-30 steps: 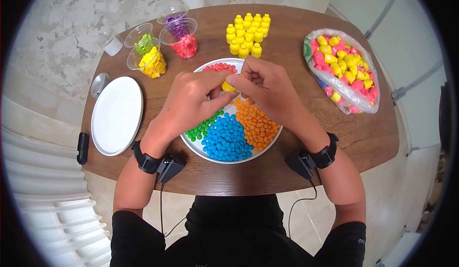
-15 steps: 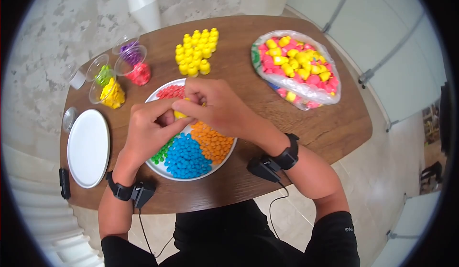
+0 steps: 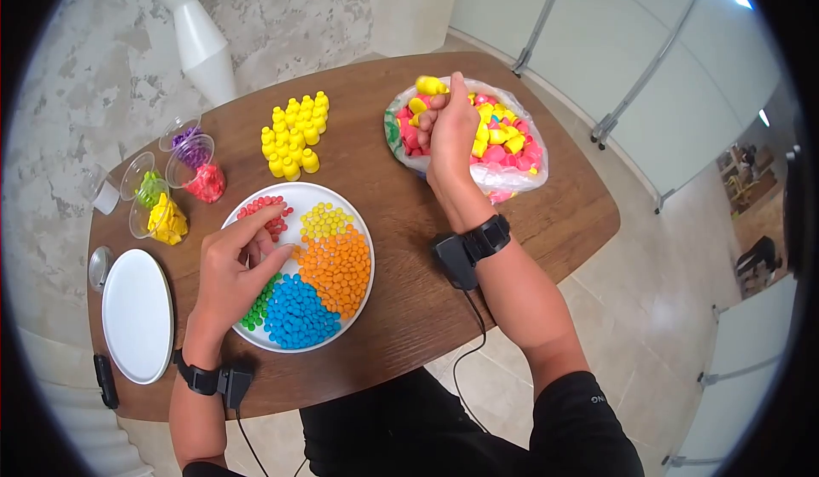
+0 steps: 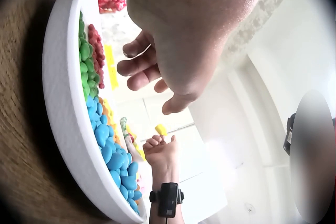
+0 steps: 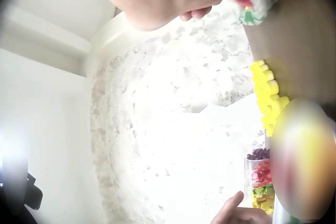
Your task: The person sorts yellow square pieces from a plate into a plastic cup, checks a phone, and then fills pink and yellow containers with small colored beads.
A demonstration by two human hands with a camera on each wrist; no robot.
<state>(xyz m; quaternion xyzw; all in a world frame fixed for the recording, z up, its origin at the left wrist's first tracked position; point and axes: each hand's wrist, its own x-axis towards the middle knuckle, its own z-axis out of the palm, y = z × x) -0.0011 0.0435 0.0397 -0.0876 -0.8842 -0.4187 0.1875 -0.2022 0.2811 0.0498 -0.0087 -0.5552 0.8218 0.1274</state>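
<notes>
Over the white plate [image 3: 368, 255], my left hand [image 3: 230, 274] hovers with its fingers loosely bent and nothing between them. Sorted candies lie on that plate: red [image 3: 275, 221], yellow [image 3: 327, 221], orange [image 3: 339, 274], blue [image 3: 300, 311] and green [image 3: 258, 306]. My right hand [image 3: 452, 131] is raised over the plastic bag [image 3: 533, 174] at the back right. It holds a small yellow bottle [image 3: 430, 85] at its fingertips, also seen in the left wrist view, where the yellow bottle [image 4: 161, 129] shows above the fingers. Pink and yellow pieces [image 3: 512, 140] fill the bag.
A cluster of yellow bottles [image 3: 294, 131] stands at the back of the table. To the left are clear cups, with yellow pieces [image 3: 168, 223] and red pieces [image 3: 206, 183] in two of them. A second white plate [image 3: 136, 317] lies at the left edge.
Both hands were together over the plate around a small yellow bottle. They have parted: the right hand has moved to the bag, and the left stays over the plate. The head view has swung right.
</notes>
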